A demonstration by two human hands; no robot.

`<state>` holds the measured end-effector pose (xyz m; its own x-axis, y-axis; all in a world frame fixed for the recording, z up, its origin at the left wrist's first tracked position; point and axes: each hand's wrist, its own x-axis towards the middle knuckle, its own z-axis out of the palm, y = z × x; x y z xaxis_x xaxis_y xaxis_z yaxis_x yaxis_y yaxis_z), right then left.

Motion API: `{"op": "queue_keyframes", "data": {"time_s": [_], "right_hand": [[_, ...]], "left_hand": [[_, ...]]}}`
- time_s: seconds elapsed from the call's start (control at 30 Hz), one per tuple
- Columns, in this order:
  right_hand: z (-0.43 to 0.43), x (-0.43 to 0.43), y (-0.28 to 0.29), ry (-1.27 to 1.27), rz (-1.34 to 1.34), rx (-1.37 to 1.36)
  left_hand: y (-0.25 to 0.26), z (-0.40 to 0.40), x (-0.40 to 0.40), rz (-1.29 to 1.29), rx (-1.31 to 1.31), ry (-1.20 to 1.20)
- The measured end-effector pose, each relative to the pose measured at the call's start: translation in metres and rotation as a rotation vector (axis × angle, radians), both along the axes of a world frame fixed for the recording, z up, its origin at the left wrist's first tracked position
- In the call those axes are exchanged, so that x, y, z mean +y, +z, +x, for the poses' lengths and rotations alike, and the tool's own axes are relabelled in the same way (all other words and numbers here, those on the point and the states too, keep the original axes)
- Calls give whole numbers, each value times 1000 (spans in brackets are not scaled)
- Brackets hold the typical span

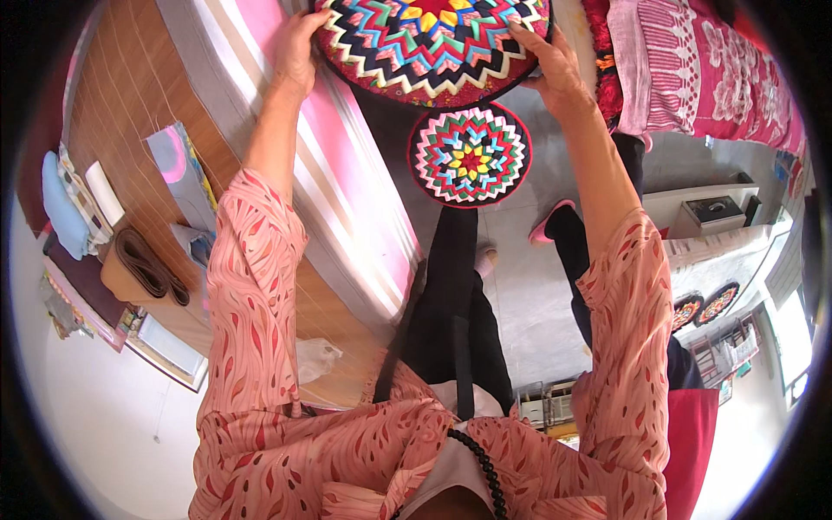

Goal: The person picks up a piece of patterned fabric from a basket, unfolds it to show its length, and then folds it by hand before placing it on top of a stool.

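A round patchwork cushion [432, 58] with zigzag rings of folded cloth is held up at the top of the view, its far side cut off by the picture's edge. My left hand [298, 55] grips its left rim. On the right, my right hand [552, 68] clasps the other rim, with the thumb and fingertips over the patterned face. Just below it in view is a smaller round patchwork piece [469, 157] with a red border and a yellow star centre. What supports that smaller piece is hidden.
To the left lies a bed-like surface [117, 130] with a pink-striped cloth [351, 169] along its edge. A pink patterned cover [728, 78] fills the upper right. Close by on the right, another person's leg ends in a pink shoe [543, 227]. More round patchwork pieces [717, 304] appear farther right.
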<state>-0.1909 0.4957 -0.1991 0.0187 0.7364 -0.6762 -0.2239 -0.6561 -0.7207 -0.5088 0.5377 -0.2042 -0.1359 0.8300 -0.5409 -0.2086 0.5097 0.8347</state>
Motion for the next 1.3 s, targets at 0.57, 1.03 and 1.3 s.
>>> {"op": "queue_keyframes", "data": {"time_s": [0.57, 1.03, 1.3], "right_hand": [[-5, -67, -5, -67, 209, -277], [53, -522, 6, 146, -283, -576], [-18, -544, 56, 121, -463, -243]], "left_hand": [[31, 23, -33, 91, 800, -172], [84, 75, -102, 605, 1350, -740], [119, 181, -347, 178, 588, -1615]]}}
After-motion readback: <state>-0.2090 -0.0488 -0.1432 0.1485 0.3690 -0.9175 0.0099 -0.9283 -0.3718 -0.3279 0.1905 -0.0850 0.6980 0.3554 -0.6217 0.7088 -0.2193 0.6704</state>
